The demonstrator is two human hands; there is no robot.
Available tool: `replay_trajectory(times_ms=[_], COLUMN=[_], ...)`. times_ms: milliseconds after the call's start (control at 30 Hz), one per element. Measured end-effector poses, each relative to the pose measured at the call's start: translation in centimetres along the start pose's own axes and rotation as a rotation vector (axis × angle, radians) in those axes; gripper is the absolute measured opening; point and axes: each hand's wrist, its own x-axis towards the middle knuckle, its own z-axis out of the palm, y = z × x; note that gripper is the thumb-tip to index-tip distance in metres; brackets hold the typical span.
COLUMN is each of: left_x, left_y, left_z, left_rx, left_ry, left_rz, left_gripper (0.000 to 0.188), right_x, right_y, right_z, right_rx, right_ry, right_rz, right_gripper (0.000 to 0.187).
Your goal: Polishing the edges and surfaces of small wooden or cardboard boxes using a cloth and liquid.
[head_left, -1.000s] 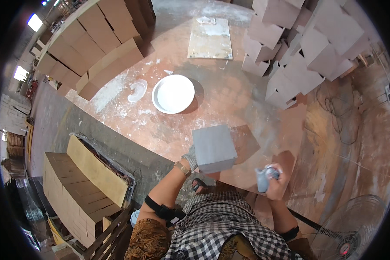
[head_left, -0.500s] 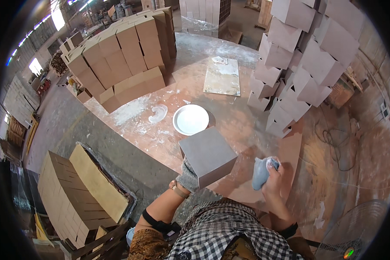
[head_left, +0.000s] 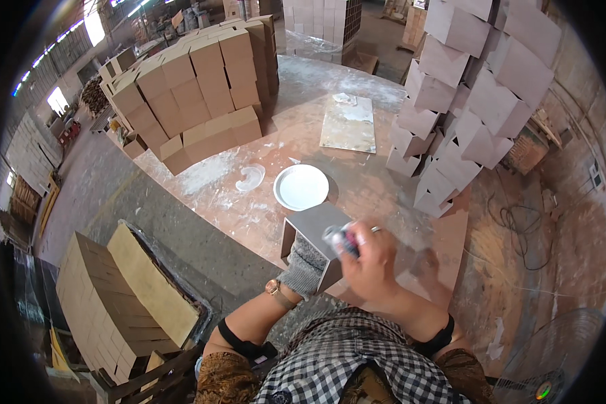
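My left hand [head_left: 303, 264], in a grey knitted glove, reaches into the open side of a grey box [head_left: 311, 222] and holds it up above the near side of the table. The glove's fingers are hidden inside the box. A bluish-grey rag [head_left: 338, 237] is bunched in my bare right hand [head_left: 372, 262], which is closed around it at the box's right edge. Whether the rag touches the box I cannot tell. Just beyond the box stands a round white basin [head_left: 296, 209] with white contents.
Brown boxes [head_left: 209, 71] are stacked at the far left, pale grey boxes [head_left: 498, 101] in tall stacks at the right. A stained board [head_left: 350, 131] and a clear curved plastic piece [head_left: 250, 178] lie on the powdery table [head_left: 209, 202]. A fan [head_left: 552, 363] stands at lower right.
My right hand has swung left and up with the rag, from beside the box to its right edge. The box has turned so that its open side shows more.
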Motion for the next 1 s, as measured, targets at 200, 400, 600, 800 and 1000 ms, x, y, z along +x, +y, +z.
replay_trajectory(times_ms=[200, 400, 600, 800, 1000], left_x=[-2.6, -2.8, -2.7, -1.5, -0.3], left_y=[-1.1, -6.4, -11.7, -10.7, -10.5], left_z=[-0.1, 0.8, 0.3, 0.3, 1.9], left_rx=[-0.35, 0.45, 0.525, -0.543, 0.07], left_ry=[-0.199, -0.123, -0.182, -0.213, -0.323], left_rz=[-0.026, 0.064, 0.318, -0.271, -0.23], left_gripper=[0.037, 0.042, 0.049, 0.044, 0.043], right_x=[-1.0, -3.0, -8.3, -10.6, -12.2], right_y=[-2.2, 6.2, 12.3, 14.5, 16.6], right_z=[-1.4, -3.3, -3.4, -3.2, -2.5], right_rx=[1.103, 1.522, 1.33, 1.255, 1.229], right_ry=[-0.436, 0.227, 0.453, 0.58, 0.598], right_rz=[0.218, 0.832, 1.187, 1.335, 1.377], right_gripper=[0.01, 0.02, 0.025, 0.023, 0.024])
